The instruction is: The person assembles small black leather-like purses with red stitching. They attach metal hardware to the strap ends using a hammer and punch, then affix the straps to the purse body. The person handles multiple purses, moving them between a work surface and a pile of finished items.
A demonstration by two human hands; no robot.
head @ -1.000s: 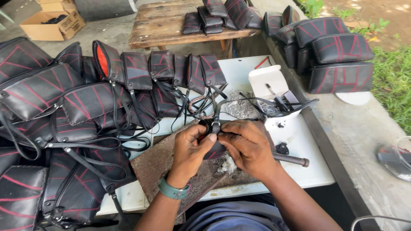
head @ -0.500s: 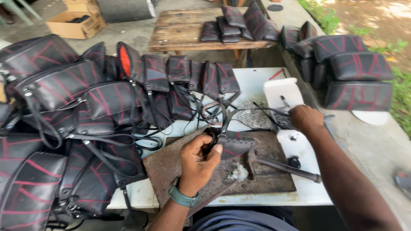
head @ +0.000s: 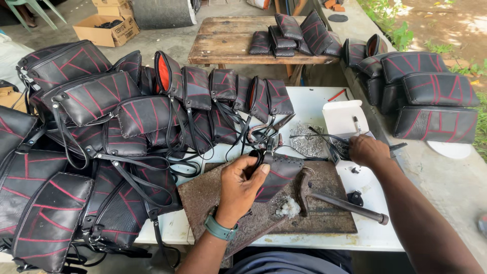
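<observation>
My left hand [head: 242,185] grips a small black leather pouch with red stitching [head: 276,175] and holds it upright on a rusty metal slab [head: 324,205]. A green watch sits on that wrist. My right hand [head: 367,150] reaches right to a pile of small black metal parts and thin rods [head: 345,143] beside a white tray [head: 342,117]; its fingers curl down onto them, and whether anything is gripped is hidden. A metal hammer [head: 335,198] lies on the slab between my hands, next to a white lump [head: 290,207].
Many black bags with red stitching [head: 96,132] and loose straps crowd the left of the white table [head: 309,104]. More bags lie on a wooden bench [head: 223,38] behind and a concrete ledge [head: 431,96] to the right. A cardboard box [head: 104,28] stands far left.
My right hand let go of the pouch and moved right to the pile of small metal parts by the white tray. My left hand keeps its hold on the pouch.
</observation>
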